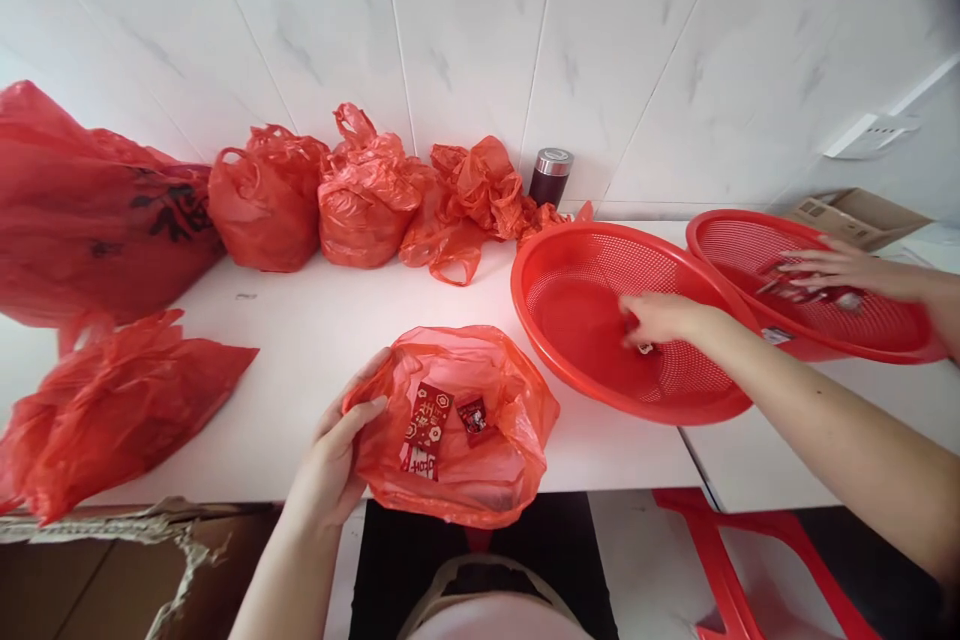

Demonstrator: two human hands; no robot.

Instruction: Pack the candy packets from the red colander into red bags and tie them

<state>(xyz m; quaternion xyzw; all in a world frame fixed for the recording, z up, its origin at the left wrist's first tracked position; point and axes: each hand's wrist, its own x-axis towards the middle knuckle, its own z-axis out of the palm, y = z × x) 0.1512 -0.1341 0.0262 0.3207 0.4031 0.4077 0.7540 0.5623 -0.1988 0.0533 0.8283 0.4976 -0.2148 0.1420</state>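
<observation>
Near the table's (285,350) front edge, our left hand (337,445) grips the bag (525,375), left of the basket (570,305), where our right hand's (664,317) blurred grip we cannot tell.

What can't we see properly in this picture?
In the head view:
What the right hand touches: blurred, covered by its fingers.
What the red bags by the wall contain: hidden by crumpled plastic.
What lies under the other person's hand: covered and blurred.
The other person's body: cut off by the right edge.
</observation>
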